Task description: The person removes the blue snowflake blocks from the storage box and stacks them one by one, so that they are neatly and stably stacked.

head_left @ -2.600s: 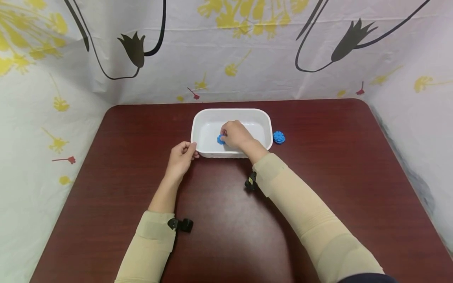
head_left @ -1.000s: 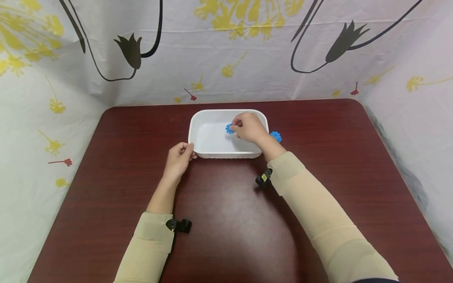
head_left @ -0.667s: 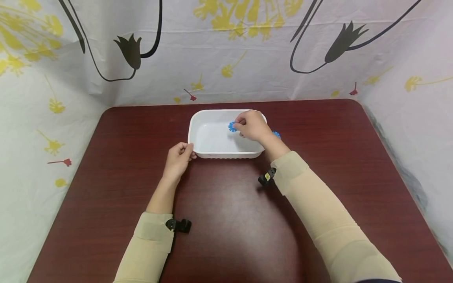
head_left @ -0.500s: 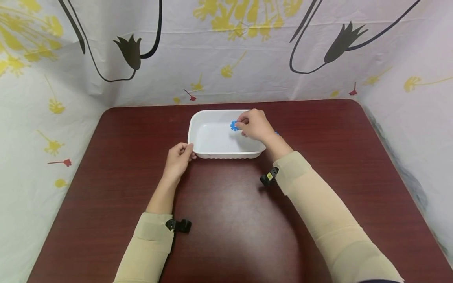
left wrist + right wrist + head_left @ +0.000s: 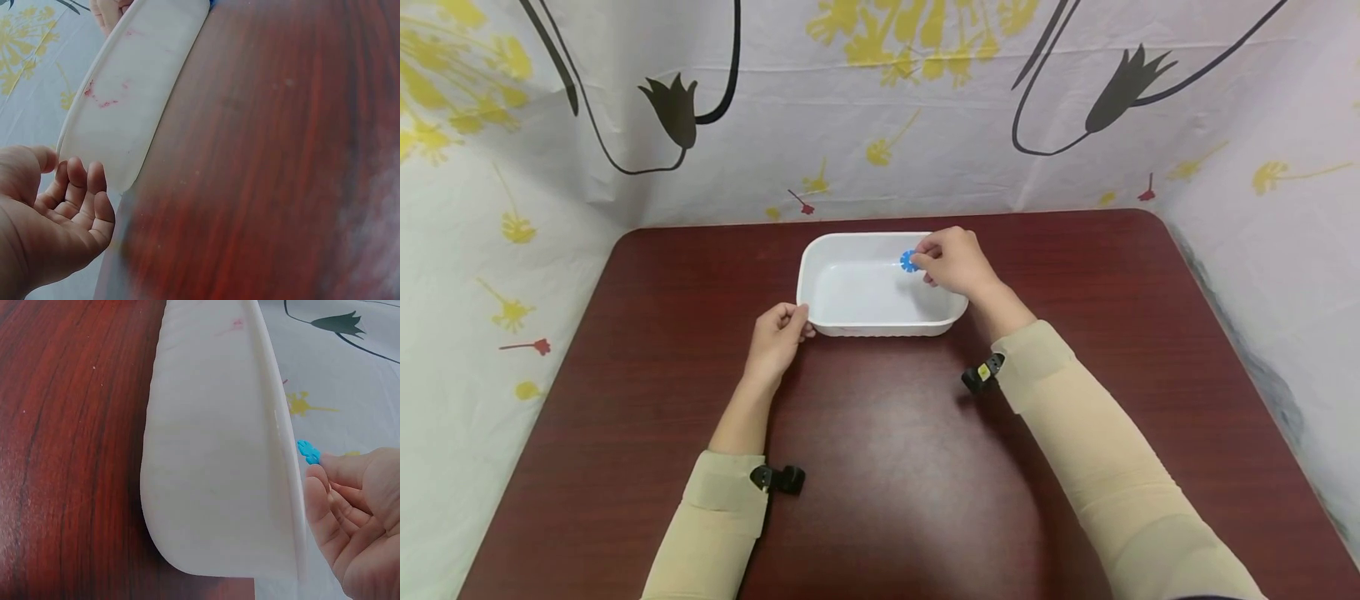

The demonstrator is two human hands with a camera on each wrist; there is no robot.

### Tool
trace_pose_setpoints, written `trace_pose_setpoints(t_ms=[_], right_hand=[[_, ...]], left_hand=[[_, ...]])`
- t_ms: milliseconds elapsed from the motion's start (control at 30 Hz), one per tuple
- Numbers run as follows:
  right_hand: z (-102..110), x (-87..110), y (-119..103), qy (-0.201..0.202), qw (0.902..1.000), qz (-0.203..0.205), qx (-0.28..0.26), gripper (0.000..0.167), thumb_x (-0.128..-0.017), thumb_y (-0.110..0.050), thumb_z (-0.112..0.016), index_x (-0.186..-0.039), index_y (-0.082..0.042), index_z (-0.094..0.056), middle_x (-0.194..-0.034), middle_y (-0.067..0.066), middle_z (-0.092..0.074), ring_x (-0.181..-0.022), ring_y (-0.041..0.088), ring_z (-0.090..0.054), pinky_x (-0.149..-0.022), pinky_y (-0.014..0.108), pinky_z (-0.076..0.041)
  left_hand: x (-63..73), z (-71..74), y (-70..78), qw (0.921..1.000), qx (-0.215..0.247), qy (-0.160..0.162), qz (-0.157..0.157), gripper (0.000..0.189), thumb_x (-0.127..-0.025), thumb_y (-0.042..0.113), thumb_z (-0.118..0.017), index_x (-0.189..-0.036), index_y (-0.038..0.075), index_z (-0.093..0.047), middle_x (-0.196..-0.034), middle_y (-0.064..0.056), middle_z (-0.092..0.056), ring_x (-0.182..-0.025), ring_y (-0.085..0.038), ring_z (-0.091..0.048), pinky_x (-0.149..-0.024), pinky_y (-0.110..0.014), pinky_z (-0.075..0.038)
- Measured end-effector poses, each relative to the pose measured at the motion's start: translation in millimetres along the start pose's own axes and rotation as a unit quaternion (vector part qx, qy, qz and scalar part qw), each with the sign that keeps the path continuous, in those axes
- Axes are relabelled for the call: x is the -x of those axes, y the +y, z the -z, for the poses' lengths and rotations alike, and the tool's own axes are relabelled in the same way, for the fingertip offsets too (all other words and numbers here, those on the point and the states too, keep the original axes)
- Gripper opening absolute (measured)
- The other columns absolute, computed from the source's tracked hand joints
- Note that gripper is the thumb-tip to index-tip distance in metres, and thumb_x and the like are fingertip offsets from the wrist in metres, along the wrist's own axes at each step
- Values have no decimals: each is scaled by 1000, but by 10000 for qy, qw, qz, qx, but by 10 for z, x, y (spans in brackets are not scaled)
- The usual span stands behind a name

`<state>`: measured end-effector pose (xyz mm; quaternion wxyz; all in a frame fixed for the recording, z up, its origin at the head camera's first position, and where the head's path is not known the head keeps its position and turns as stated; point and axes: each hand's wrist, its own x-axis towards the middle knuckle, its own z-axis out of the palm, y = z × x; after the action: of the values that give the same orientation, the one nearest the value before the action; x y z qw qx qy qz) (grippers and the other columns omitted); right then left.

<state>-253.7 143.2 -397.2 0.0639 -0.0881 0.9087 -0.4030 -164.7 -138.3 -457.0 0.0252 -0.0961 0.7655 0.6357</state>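
A white rectangular plastic tray (image 5: 880,331) stands on the table. At its near left corner my left hand (image 5: 777,337) pinches the rim between thumb and curled fingers; the left wrist view has the thumb (image 5: 45,157) right at the rim. Above the tray's right part, my right hand (image 5: 957,260) pinches a blue notched plastic disc (image 5: 909,262), a snowflake-style building piece. That disc (image 5: 309,452) appears edge-on between thumb and finger in the right wrist view. Inside the tray no other piece shows.
Dark red wooden table (image 5: 880,467) spreads around the tray. A patterned cloth (image 5: 955,167) hangs behind it and at both sides. A sliver of blue (image 5: 213,2) peeks past the tray's far end in the left wrist view.
My right hand has lifted the blue disc and moved right and away across the tray. The other blue disc right of the tray is now hidden behind my right arm. Left hand holds still.
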Motion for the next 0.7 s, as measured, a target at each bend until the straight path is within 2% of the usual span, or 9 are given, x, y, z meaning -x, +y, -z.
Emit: trace_pose_setpoints(t_ms=[267, 700], right_hand=[[90, 28, 52, 85, 9999, -12, -55, 18, -98, -17, -68, -105, -1, -73, -91, 14, -73, -69, 21, -72, -65, 31, -59], [214, 63, 151, 278, 9986, -316, -317, 22, -98, -19, -69, -109, 0, -72, -93, 17, -73, -67, 20, -71, -63, 29, -60]], left_hand=[[2, 4, 5, 10000, 6, 7, -16, 28, -104, 23, -58, -100, -4, -63, -81, -6, -64, -76, -14, -64, -77, -30, -54], [-3, 3, 4, 10000, 56, -3, 0, 27, -104, 23, -58, -100, -3, -63, -80, -5, -64, -76, -14, -64, -76, -30, -54]])
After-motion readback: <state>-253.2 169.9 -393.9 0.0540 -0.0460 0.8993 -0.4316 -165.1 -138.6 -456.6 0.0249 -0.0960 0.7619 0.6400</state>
